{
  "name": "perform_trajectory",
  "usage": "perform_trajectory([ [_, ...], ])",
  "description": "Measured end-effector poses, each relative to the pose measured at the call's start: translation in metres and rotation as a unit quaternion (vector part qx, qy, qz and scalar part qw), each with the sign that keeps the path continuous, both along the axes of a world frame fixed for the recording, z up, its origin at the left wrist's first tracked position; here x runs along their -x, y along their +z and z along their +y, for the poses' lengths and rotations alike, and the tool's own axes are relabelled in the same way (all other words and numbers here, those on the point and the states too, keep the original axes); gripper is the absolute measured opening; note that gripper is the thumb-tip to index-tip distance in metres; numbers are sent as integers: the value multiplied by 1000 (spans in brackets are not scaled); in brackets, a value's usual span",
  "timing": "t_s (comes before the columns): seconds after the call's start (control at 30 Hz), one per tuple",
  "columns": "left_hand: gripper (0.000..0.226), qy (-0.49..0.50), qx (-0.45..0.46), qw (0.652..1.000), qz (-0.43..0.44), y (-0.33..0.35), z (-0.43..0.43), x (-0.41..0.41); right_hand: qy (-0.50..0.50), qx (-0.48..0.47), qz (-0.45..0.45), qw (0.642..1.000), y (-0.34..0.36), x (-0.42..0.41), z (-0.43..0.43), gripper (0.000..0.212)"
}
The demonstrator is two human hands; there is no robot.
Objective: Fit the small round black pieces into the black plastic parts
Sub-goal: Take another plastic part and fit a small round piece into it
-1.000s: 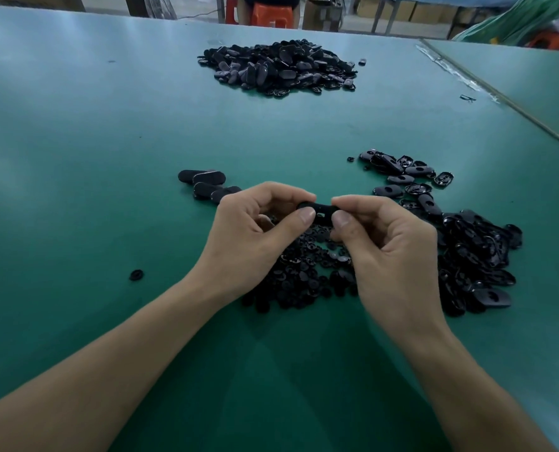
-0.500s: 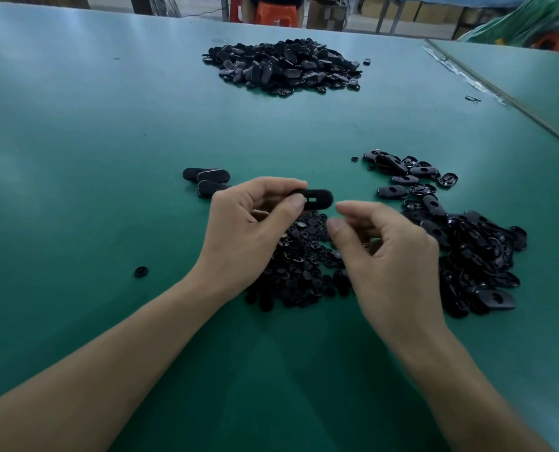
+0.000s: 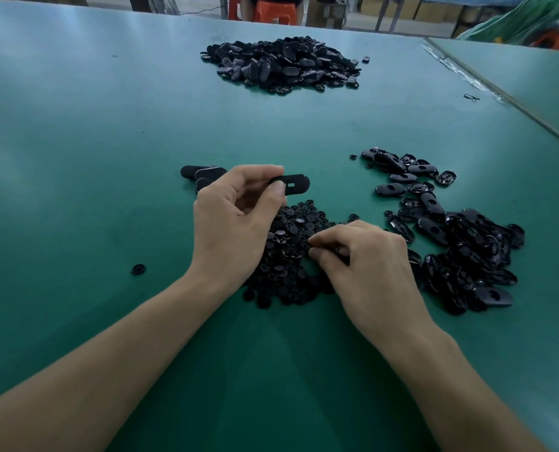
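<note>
My left hand pinches one oval black plastic part with a slot in it, held just above the table. Below it lies a heap of small round black pieces. My right hand rests on the right side of that heap, thumb and fingers closed together among the pieces; what they hold is hidden. A spread of loose oval black parts lies to the right. A few oval parts sit behind my left hand.
A large pile of black parts lies far across the green table. One stray round piece lies at the left. A seam to a second table runs along the right. Stools and boxes stand beyond the far edge.
My right hand let go of the oval part and dropped down and back onto the heap of round pieces. My left hand kept the part and lifted it slightly.
</note>
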State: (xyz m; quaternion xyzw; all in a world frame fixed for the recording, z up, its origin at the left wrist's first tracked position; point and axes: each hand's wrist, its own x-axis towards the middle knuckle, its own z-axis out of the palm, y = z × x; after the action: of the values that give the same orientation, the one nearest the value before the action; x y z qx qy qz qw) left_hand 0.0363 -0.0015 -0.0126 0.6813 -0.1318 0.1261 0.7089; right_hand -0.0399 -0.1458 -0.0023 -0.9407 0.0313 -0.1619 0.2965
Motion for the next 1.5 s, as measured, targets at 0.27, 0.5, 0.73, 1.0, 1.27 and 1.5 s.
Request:
perform_trajectory([
  [0.27, 14, 3, 3, 1000, 4, -2, 0, -2, -10, -29, -7, 1000, 2, -1, -2, 11],
  [0.5, 14, 3, -14, 1000, -2, -1, 0, -1, -9, -9, 21, 1000, 8, 1, -5, 14],
  [0.73, 16, -20, -45, 999, -16, 1, -2, 4, 9, -62, -85, 994, 10, 2, -3, 7],
  [1.0, 16, -40, -70, 996, -40, 5, -3, 12, 8, -223, -149, 963, 12, 1, 1, 19],
  [1.27, 19, -66, -69, 994, -61, 7, -3, 14, -6, -275, -120, 954, 10, 0, 1, 17],
  [1.5, 20, -95, -69, 991, -66, 6, -5, 16, -8, -288, -114, 951, 8, -2, 1, 16],
])
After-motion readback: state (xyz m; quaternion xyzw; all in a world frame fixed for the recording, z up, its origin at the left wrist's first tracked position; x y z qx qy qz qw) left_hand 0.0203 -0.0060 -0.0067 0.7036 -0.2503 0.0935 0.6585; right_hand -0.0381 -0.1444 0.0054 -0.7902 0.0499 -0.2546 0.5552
